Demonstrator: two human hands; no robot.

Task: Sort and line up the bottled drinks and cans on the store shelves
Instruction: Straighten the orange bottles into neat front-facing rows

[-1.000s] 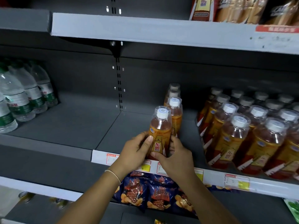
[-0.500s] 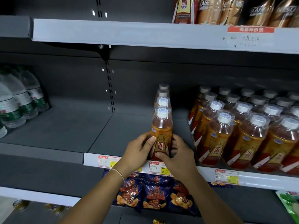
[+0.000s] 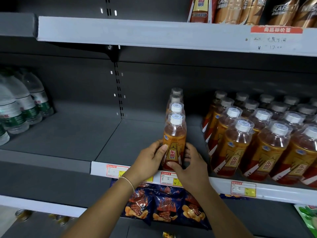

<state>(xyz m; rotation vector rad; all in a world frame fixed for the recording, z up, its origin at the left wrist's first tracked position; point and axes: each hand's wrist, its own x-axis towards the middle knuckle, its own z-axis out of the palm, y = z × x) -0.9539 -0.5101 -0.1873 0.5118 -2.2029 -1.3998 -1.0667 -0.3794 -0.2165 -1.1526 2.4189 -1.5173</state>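
1. The front orange energy-drink bottle stands upright at the front edge of the middle shelf, directly above a price tag on the shelf's white lip.
2. The left hand wraps the bottle's left side, thumb pressed across the label, fingers curled behind it.
3. The right hand closes on the bottle's lower right side, its thumb lying on the base of the label. Both hands are clamped onto this one bottle.
4. A thin bracelet sits on the left wrist.
5. Behind the held bottle, a single-file row of matching bottles runs straight back toward the rear panel.
6. To the right, apart from that row, a dense block of the same orange bottles fills the shelf in several columns.
7. At the far left of the same level stand clear water bottles with green labels; the shelf between them and the single row is bare.
8. The upper shelf carries gold and brown drink bottles at its right end.
9. Below the middle shelf, blue snack bags lie stacked just beneath the forearms.
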